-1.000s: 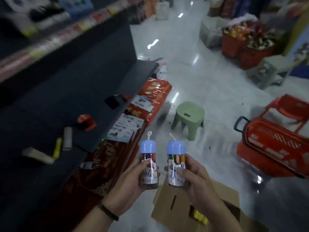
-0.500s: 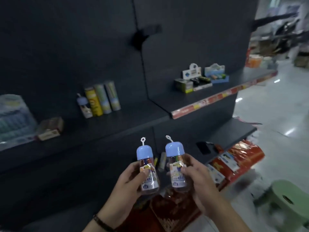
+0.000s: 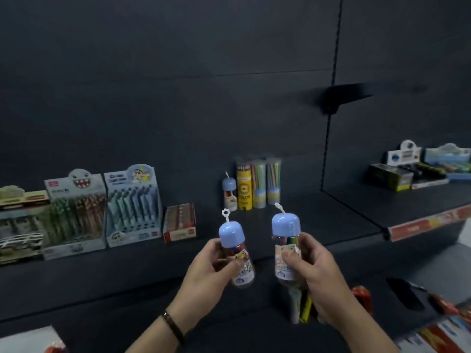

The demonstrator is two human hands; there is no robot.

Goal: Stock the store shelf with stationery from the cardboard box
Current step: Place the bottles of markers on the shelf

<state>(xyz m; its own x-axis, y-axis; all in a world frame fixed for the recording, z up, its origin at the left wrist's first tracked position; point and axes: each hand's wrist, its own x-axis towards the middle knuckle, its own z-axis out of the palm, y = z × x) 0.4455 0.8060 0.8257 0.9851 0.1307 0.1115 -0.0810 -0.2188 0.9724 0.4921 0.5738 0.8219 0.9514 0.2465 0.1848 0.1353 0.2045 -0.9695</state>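
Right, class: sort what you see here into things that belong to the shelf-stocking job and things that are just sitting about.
In the job: left hand gripping the left blue-capped bottle; right hand gripping the right blue-capped bottle; dark shelf.

Just sitting about: yellow tube; pen display box; red box; small bottle already shelved.

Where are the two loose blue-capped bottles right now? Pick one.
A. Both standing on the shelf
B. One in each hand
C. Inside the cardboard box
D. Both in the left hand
B: the left hand grips one blue-capped bottle and the right hand grips the other bottle, both held up in front of the shelf.
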